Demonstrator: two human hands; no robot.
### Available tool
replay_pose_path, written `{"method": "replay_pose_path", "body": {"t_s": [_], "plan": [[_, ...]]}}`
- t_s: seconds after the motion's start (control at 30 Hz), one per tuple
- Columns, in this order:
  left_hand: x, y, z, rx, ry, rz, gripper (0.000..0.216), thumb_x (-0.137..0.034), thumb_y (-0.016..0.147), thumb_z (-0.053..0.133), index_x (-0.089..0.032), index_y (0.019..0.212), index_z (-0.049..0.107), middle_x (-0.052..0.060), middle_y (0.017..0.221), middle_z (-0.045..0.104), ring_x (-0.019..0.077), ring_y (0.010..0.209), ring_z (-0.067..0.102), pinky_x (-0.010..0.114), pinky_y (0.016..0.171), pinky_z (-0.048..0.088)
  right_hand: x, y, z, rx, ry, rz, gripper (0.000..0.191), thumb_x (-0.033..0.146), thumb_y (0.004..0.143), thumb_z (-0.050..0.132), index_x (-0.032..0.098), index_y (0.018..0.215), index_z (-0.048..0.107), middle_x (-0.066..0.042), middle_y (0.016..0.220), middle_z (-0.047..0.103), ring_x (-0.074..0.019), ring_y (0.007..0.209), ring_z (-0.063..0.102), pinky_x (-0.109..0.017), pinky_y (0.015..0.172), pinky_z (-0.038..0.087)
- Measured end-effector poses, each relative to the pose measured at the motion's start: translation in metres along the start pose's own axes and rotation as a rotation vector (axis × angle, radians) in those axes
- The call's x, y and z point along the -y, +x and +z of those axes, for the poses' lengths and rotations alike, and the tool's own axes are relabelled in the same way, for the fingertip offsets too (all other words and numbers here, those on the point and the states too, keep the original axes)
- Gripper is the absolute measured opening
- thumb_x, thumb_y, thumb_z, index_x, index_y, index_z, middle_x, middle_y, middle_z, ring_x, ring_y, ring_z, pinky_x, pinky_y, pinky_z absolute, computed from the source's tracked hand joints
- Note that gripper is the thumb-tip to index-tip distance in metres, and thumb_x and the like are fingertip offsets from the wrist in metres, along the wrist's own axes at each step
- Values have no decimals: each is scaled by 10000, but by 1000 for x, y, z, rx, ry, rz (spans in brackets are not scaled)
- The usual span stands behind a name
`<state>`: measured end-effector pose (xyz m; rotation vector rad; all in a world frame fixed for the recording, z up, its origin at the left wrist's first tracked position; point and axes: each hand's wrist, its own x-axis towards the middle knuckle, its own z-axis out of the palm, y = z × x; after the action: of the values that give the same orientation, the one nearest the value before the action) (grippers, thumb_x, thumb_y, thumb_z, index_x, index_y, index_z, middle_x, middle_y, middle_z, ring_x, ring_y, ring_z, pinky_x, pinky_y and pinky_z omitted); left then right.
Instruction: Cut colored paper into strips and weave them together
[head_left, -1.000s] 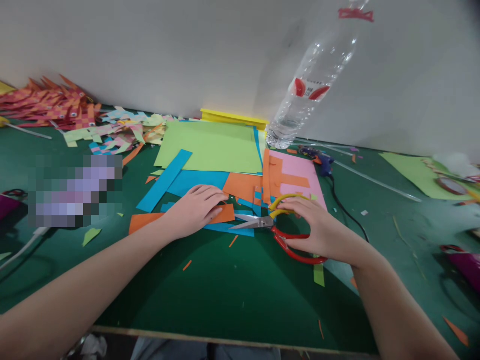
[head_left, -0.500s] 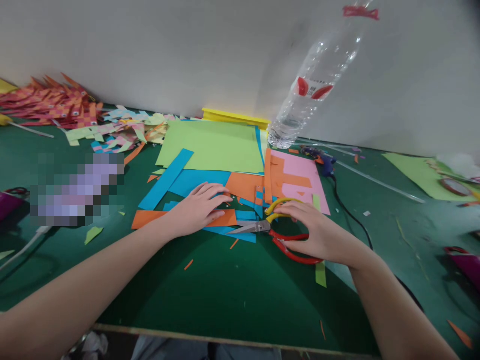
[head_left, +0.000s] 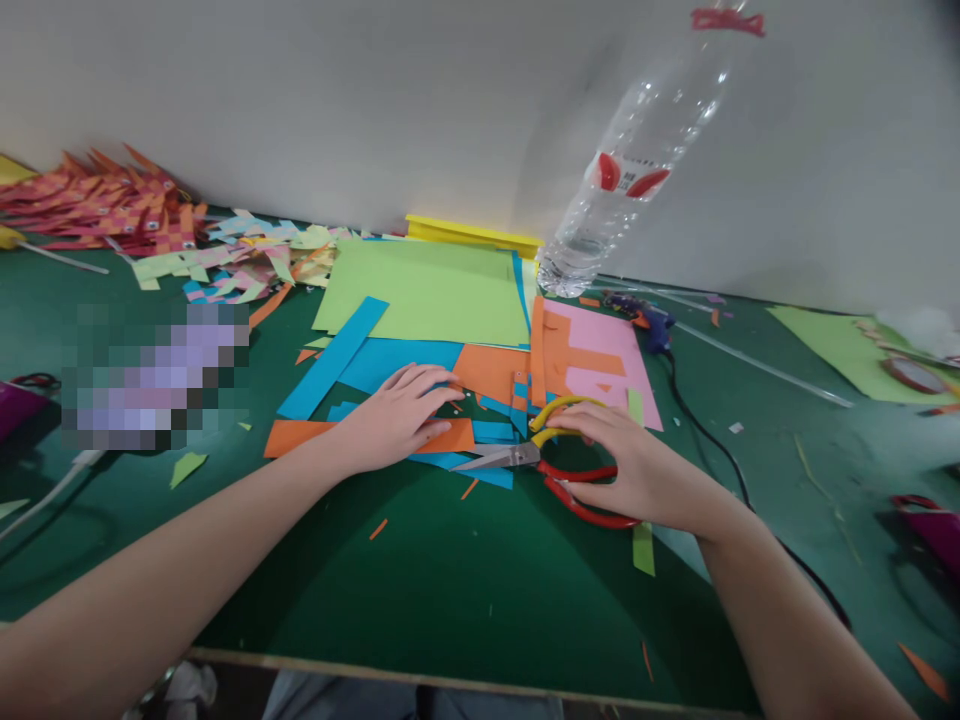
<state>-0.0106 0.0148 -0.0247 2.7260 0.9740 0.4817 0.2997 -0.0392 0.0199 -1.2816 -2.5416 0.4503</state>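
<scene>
My left hand (head_left: pixel 409 415) lies palm down with its fingers stretched out over an orange paper strip (head_left: pixel 296 438), thumb resting along it. My right hand (head_left: pixel 637 465) holds scissors (head_left: pixel 517 456) with one yellow and one red handle loop. The scissor blades point left, just right of my left thumb, over a blue paper strip (head_left: pixel 487 475) and close to the orange strip's right end. Another blue strip (head_left: pixel 337 355) lies slanted behind my left wrist. A small blue and orange woven piece (head_left: pixel 519 400) lies behind the scissors. The left palm hides part of the papers.
Green paper sheets (head_left: pixel 427 290) and a pink sheet (head_left: pixel 607 335) lie behind the hands. A plastic bottle (head_left: pixel 622 170) stands at the back. A glue gun (head_left: pixel 649 325) with a black cable is at right. Woven red-orange pieces (head_left: pixel 112 215) are piled back left.
The scissor blades have drawn slightly closer together, and their tips sit a little further left. My left hand stays in place on the orange strip.
</scene>
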Motion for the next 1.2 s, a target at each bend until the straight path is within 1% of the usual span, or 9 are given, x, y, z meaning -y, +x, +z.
{"method": "replay_pose_path", "body": {"t_s": [0.1, 0.2, 0.37, 0.5, 0.67, 0.8, 1.0, 1.13, 1.2], "plan": [[0, 0, 0, -4, 9, -4, 276, -265, 978, 502, -210, 1249, 494, 87, 1398, 457, 248, 1349, 349, 472, 1132, 300, 2, 1, 3, -12, -8, -6, 431, 353, 776, 660, 244, 1186, 580, -105, 1261, 628, -302, 1221, 548, -512, 998, 470], [0, -1, 1, -4, 18, -6, 278, -260, 975, 507, -216, 1249, 491, 85, 1408, 446, 247, 1361, 336, 484, 1141, 284, 4, 2, 6, -19, -6, 5, 397, 361, 791, 646, 258, 1170, 591, -97, 1262, 627, -301, 1221, 546, -515, 996, 471], [1, -1, 1, -6, 30, -5, 265, -264, 976, 500, -225, 1238, 492, 83, 1416, 437, 246, 1373, 324, 508, 1150, 266, 5, 3, 9, 15, 18, 48, 433, 370, 783, 664, 270, 1199, 592, -91, 1305, 608, -294, 1223, 551, -508, 992, 482], [1, -1, 1, -6, 26, -7, 257, -271, 978, 493, -228, 1231, 496, 83, 1406, 448, 245, 1367, 337, 511, 1151, 267, 1, 1, 4, 2, 26, 31, 437, 362, 764, 673, 262, 1185, 614, -95, 1277, 632, -310, 1231, 552, -524, 1008, 470], [1, -1, 2, -11, 34, 0, 249, -280, 987, 468, -223, 1228, 497, 83, 1404, 450, 246, 1371, 335, 512, 1155, 257, -1, -1, -6, 17, 19, 51, 437, 341, 733, 691, 265, 1160, 640, -82, 1228, 661, -304, 1188, 586, -494, 987, 497], [-1, 0, 2, -18, 32, -23, 256, -287, 991, 458, -221, 1237, 485, 86, 1384, 468, 242, 1356, 356, 516, 1154, 249, -1, -2, -7, 1, 16, 51, 417, 351, 740, 686, 263, 1145, 647, -85, 1237, 657, -307, 1194, 580, -491, 986, 498], [-15, 5, 7, -96, -22, -68, 255, -237, 951, 511, -220, 1205, 494, 74, 1323, 536, 245, 1335, 379, 538, 1165, 200, -3, -2, -2, 10, 25, 68, 463, 337, 736, 695, 263, 1186, 616, -76, 1260, 642, -290, 1196, 578, -493, 1006, 483], [-27, 7, 16, -214, -78, -164, 207, -156, 916, 511, -245, 1100, 547, 39, 1214, 612, 250, 1280, 436, 598, 1153, 169, -3, -2, -2, 9, 55, 66, 468, 323, 737, 693, 285, 1197, 615, -61, 1265, 640, -282, 1202, 576, -486, 1010, 482], [-29, 8, 15, -255, -113, -189, 200, -127, 912, 496, -250, 1055, 564, 24, 1174, 633, 247, 1258, 460, 618, 1146, 158, -4, -2, -2, 15, 63, 74, 470, 328, 731, 699, 287, 1193, 622, -61, 1264, 641, -284, 1203, 577, -485, 1007, 483]]}}
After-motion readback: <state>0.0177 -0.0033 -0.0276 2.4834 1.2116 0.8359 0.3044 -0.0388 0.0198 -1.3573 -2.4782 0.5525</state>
